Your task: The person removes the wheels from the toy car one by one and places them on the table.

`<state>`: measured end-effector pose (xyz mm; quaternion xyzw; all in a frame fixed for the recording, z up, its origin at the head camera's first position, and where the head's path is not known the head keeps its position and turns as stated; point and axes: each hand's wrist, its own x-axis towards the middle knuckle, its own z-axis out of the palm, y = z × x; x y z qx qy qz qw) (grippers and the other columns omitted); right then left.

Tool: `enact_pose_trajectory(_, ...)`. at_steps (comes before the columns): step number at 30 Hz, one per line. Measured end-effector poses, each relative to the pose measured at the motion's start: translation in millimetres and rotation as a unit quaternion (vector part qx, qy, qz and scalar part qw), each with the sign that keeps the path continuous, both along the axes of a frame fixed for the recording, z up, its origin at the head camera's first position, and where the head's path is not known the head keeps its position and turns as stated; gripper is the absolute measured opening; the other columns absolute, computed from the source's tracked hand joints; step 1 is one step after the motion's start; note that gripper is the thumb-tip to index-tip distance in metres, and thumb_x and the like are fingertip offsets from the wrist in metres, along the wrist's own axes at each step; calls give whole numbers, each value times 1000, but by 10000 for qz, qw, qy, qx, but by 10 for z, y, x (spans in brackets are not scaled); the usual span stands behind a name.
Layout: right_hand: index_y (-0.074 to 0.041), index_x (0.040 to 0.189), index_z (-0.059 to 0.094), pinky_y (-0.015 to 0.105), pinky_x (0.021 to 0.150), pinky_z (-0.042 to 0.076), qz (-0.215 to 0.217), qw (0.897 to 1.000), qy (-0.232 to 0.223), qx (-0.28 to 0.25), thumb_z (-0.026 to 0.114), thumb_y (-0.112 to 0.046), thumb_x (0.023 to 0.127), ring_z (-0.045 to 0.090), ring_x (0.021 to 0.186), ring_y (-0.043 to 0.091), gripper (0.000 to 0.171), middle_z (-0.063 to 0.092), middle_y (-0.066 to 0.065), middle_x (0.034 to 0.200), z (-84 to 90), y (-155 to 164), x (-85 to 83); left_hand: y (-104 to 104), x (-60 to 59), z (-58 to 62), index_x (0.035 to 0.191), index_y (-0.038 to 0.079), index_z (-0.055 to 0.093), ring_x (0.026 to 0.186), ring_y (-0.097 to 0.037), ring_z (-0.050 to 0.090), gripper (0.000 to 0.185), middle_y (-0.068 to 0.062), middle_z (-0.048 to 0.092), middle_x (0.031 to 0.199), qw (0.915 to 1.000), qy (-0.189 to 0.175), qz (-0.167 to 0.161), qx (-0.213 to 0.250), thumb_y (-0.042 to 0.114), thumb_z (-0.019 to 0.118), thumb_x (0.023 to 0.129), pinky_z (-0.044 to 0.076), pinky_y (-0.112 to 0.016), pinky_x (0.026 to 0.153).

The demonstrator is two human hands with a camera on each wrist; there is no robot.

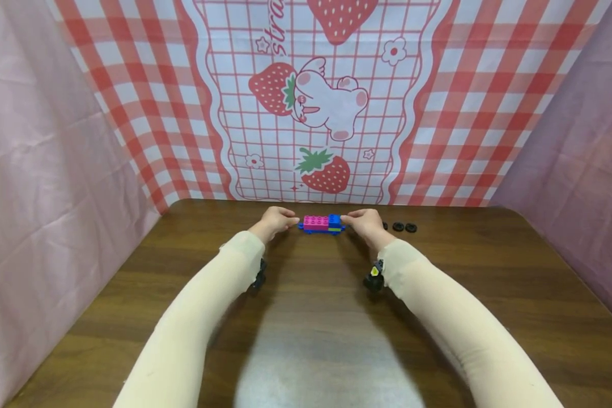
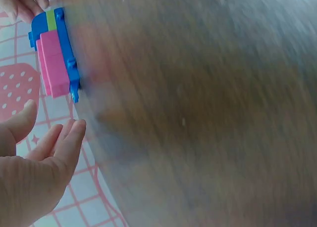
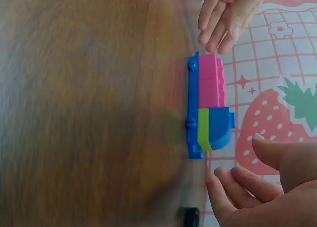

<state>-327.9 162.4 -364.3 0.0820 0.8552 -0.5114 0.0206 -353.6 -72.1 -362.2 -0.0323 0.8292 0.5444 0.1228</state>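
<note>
Between my hands, at the far side of the table, stands a toy block vehicle: a long blue base (image 3: 192, 91), pink bricks (image 1: 316, 222), a lime green piece (image 3: 203, 129) and a rounded blue brick (image 3: 218, 128). My left hand (image 1: 276, 222) is beside the pink end, with thumb and fingers apart and a gap to the toy in the left wrist view. At the rounded blue end is my right hand (image 1: 365, 224). Its fingers are spread from the thumb, with nothing between them in the right wrist view.
Several black wheels (image 1: 398, 226) lie right of my right hand, one partly hidden behind it. The brown wooden table (image 1: 326, 317) ends at a strawberry-patterned cloth (image 1: 311, 170). Pink curtains (image 1: 66, 170) hang at both sides.
</note>
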Motion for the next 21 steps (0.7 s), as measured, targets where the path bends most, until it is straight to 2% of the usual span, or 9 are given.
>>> enact_pose_trajectory(5, -1, 129, 59, 42, 104, 43, 318, 9976, 258, 556, 62, -30, 94, 52, 125, 33, 45, 57, 19, 135, 141, 67, 37, -50, 38, 83, 139, -1, 48, 125, -31, 53, 48, -19, 54, 138, 9992, 262, -205, 217, 10, 62, 95, 43, -37, 106)
enact_pose_trajectory(7, -1, 131, 58, 43, 103, 43, 548, 9939, 418, 864, 59, -30, 96, 52, 124, 33, 46, 56, 20, 136, 204, 104, 52, -55, 55, 112, 139, -2, 47, 127, -31, 52, 49, -20, 54, 138, 9983, 456, -356, 24, 12, 62, 95, 42, -38, 107)
enact_pose_trajectory(9, -1, 133, 57, 44, 103, 43, 768, 9899, 573, 1042, 58, -31, 97, 52, 124, 34, 47, 55, 20, 136, 266, 147, 69, -50, 80, 142, 139, -2, 47, 128, -31, 51, 50, -19, 54, 138, 9958, 656, -534, -358, 15, 62, 95, 41, -37, 107)
enact_pose_trajectory(13, -2, 138, 51, 48, 105, 42, 1130, 9820, 780, 1299, 56, -33, 98, 49, 127, 35, 51, 53, 19, 139, 388, 230, 135, -14, 156, 226, 141, 0, 46, 132, -30, 47, 53, -18, 53, 140, 9857, 974, -866, -1073, 23, 62, 96, 39, -38, 109)
enact_pose_trajectory(17, -5, 142, 47, 50, 106, 40, 1387, 9745, 913, 1511, 56, -37, 98, 46, 131, 34, 56, 50, 16, 143, 469, 299, 229, 40, 260, 318, 145, 5, 41, 137, -30, 40, 57, -14, 46, 147, 9784, 1151, -1094, -1320, 28, 60, 97, 35, -41, 112)
enact_pose_trajectory(21, -7, 145, 43, 52, 108, 37, 1627, 9624, 1168, 1835, 59, -38, 96, 43, 134, 34, 60, 47, 15, 146, 503, 343, 326, 87, 369, 348, 149, 8, 37, 142, -30, 32, 59, -12, 38, 153, 9613, 1578, -1383, -1787, 30, 57, 98, 28, -44, 116)
